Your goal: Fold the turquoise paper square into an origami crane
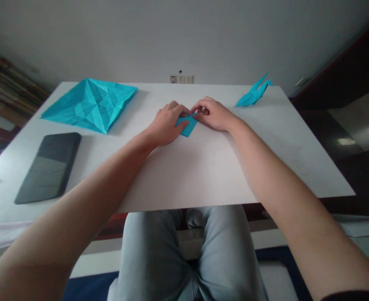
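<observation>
A small folded piece of blue paper (189, 126) lies on the white table (184, 175), one corner pointing toward me. My left hand (169, 123) rests over its left side, with the thumb on the paper and the fingers curled at its far edge. At the upper right edge, my right hand (214, 113) pinches the paper between thumb and index finger. The fingertips of both hands nearly meet at the far corner, which they partly hide.
A creased, unfolded blue sheet (93, 104) lies at the back left. In front of it is a dark phone (49, 167). A blue origami crane (253, 94) stands at the back right. Behind the table is a wall with sockets (181, 79).
</observation>
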`<state>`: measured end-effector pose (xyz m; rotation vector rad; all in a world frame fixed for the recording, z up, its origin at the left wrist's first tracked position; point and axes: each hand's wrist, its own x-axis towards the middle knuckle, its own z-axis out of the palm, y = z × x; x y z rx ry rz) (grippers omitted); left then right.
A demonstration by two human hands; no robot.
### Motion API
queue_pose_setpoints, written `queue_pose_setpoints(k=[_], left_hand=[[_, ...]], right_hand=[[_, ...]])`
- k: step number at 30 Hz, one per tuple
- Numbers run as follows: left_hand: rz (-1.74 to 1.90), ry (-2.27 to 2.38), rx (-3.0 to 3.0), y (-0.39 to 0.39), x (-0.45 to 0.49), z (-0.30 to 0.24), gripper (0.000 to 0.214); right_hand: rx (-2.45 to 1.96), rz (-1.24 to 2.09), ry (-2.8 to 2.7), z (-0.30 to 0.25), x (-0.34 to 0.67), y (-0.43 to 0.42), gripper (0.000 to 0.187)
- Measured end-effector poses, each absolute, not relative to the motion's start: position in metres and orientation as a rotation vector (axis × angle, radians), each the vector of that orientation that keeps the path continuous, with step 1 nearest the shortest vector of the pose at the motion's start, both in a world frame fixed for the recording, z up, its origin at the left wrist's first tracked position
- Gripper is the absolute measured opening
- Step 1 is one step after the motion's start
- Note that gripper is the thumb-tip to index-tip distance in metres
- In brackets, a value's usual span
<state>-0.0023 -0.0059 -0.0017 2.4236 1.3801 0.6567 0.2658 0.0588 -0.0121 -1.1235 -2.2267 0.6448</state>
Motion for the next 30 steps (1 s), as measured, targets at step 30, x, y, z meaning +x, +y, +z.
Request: queue_pose_setpoints(k=[30], left_hand=[[0.631, 1.478, 2.371, -0.002, -0.013, 0.001, 0.052]], right_hand=[[-1.113, 0.666, -2.164, -0.018, 0.263, 0.062, 0.017]])
